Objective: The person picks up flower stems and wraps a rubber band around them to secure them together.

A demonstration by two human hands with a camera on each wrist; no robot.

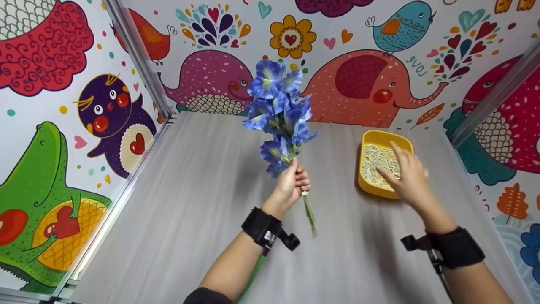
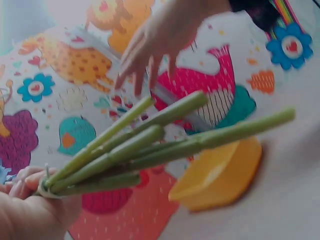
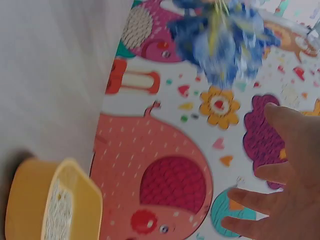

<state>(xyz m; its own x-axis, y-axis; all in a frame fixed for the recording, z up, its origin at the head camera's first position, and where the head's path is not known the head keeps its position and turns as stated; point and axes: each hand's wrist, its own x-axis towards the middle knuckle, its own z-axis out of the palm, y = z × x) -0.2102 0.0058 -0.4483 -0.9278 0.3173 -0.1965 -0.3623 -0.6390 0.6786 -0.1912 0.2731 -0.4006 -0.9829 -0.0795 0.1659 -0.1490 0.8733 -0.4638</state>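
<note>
A bunch of blue artificial flowers [image 1: 280,109] stands upright in my left hand [image 1: 291,183], whose fingers curl round the stems below the blooms. A pale rubber band [image 2: 46,186] wraps the green stems [image 2: 150,145] right beside that hand, and the cut ends stick out past it. My right hand [image 1: 407,175] hovers above the yellow box [image 1: 382,193] with its fingers spread and nothing held. Inside the box lie many pale rubber bands [image 1: 373,162]. From the right wrist, the fingers [image 3: 255,200] look apart and extended.
The grey tabletop [image 1: 202,190] extends under both arms. Printed wall panels [image 1: 346,93] with cartoon animals close off the back and sides, with metal posts [image 1: 139,55] at the corners. Black wrist straps [image 1: 457,249] carry small cameras.
</note>
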